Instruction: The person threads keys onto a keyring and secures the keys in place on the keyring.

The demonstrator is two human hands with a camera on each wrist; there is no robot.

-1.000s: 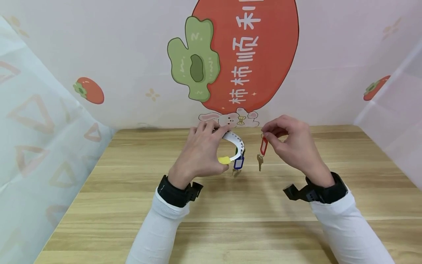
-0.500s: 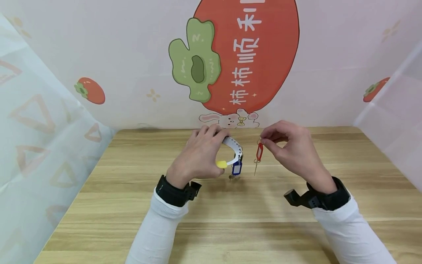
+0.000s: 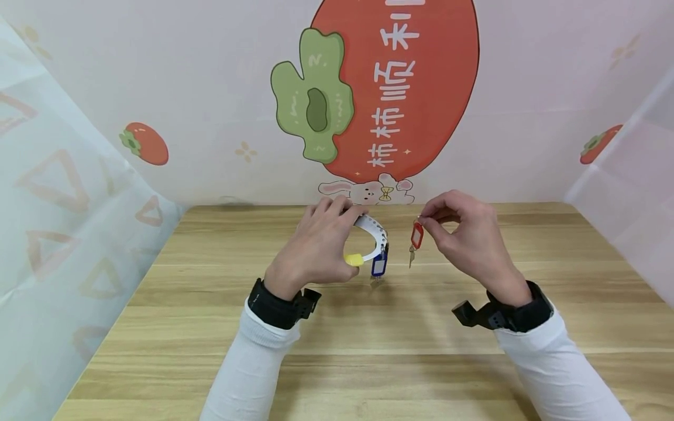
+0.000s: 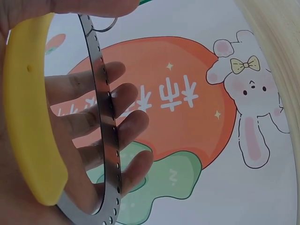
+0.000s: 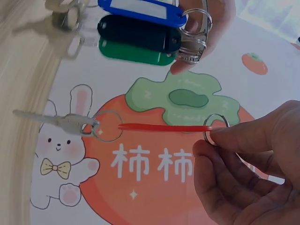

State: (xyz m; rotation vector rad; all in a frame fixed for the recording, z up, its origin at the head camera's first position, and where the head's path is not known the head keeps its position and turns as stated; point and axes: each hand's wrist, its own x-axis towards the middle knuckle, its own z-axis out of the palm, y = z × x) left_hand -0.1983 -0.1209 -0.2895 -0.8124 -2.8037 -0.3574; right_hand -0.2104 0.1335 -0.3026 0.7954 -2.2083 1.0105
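In the head view my left hand point(image 3: 316, 248) holds a curved metal key holder point(image 3: 378, 231) with a row of holes and a yellow handle point(image 4: 30, 108). The fingers bend round behind its band. From the band hang several key tags: a blue tag point(image 5: 143, 11), a dark tag point(image 5: 138, 33) and a green tag point(image 5: 136, 51), with keys below. To the right, my right hand point(image 3: 466, 240) pinches the upper split ring point(image 5: 216, 130) of a red key tag point(image 3: 417, 235) between thumb and fingertips. A key point(image 3: 412, 255) dangles under that tag, apart from the holder.
Both hands are above a wooden table point(image 3: 337, 374). Behind it stands a white backdrop point(image 3: 210, 88) printed with a large red fruit and a rabbit. Patterned sheets point(image 3: 68, 193) rise along the sides.
The red tag and its key swing and turn a little in my right hand. Over the second, the key holder sinks slightly, while both hands keep their holds.
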